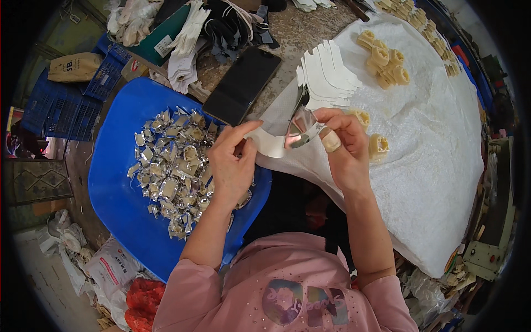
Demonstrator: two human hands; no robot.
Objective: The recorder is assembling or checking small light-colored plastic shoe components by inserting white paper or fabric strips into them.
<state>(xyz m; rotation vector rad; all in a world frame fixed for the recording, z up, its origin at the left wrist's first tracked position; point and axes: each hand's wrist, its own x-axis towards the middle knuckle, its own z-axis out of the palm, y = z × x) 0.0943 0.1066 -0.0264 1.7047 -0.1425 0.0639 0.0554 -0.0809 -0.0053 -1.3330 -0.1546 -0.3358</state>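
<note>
Workbench (310, 33) draped in white cloth (431, 144), blue tray (116, 199) of silver scraps (171, 166) at its left edge, left hand (232, 166) pinching white strip (268, 145), right hand (343, 149) gripping shiny silver piece (300, 128).

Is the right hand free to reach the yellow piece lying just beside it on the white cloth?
Probably not at once. The right hand is close to the yellow piece and nothing lies between them, but its fingers pinch the white strip with shiny backing, shared with the left hand.

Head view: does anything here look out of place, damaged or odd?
One thing: the right hand has a beige wrap around one finger, like a bandage. The silvery scraps lie heaped inside the blue tray, not spilled.
</note>
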